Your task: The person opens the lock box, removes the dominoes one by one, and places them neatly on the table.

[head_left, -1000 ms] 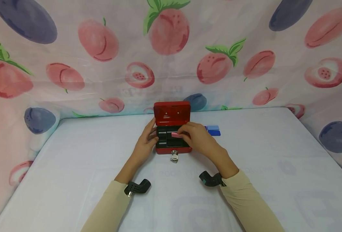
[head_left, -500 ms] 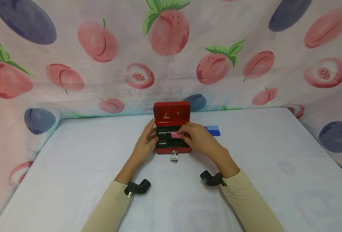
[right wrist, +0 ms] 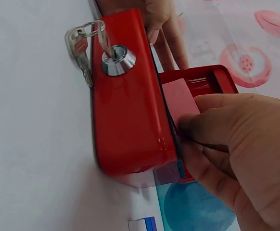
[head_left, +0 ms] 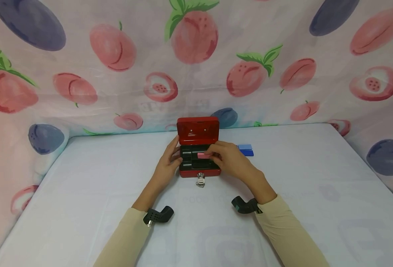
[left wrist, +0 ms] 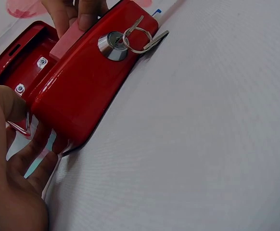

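Observation:
A small red cash box point(head_left: 200, 173) stands with its lid point(head_left: 197, 131) raised and a black inner tray point(head_left: 186, 153) showing. My right hand point(head_left: 231, 158) pinches a pink rectangular block point(head_left: 202, 155) between thumb and fingers, over the tray. In the right wrist view, the pink block point(right wrist: 179, 98) tilts at the box's rim. Against the box's left side rests my left hand point(head_left: 164, 163), fingers spread and thumb by the rim. Keys on a ring point(left wrist: 139, 39) hang from the round silver lock point(left wrist: 113, 46) on the front wall.
To the right of the box, partly behind my right hand, lie a light blue block point(head_left: 245, 147) and a darker blue block point(head_left: 247, 152). A white cloth point(head_left: 196, 230) covers the table. A fruit-printed curtain point(head_left: 116, 92) rises along its back edge.
My right wrist has shifted very slightly to the right, with the pink block still pinched over the tray. My left hand and the cash box look the same.

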The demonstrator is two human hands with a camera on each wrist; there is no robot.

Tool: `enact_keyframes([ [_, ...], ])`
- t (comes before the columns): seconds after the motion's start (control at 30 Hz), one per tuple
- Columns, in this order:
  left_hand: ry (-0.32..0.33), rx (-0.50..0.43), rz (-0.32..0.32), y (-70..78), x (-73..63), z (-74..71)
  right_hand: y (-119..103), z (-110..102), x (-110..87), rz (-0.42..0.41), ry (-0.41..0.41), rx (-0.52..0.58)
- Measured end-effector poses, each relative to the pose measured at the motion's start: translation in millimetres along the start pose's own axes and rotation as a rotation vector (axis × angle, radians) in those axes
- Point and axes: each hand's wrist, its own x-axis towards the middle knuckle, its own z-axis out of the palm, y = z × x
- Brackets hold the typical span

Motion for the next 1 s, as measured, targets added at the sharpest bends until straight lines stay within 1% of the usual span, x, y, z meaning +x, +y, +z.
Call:
enact_keyframes([
  [0.27,0.002,0.007,0.004,-1.3,0.8,-1.3,0,-3,0.0,-0.025,0.039,0.049],
  [0.43,0.004,0.011,0.003,-0.9,0.2,-2.4,0,-6,0.4,-0.023,0.053,0.062],
  [0.6,0.003,0.011,0.006,0.6,-0.1,-1.7,2,-13,-1.2,-0.052,0.093,0.065],
  [0.77,-0.002,0.001,0.012,-2.0,1.2,0.5,7,-23,-6.2,-0.044,0.134,0.065],
  [1.0,0.024,-0.006,0.025,-34.4,8.0,2.4,17,-35,-15.2,-0.016,0.154,0.039],
])
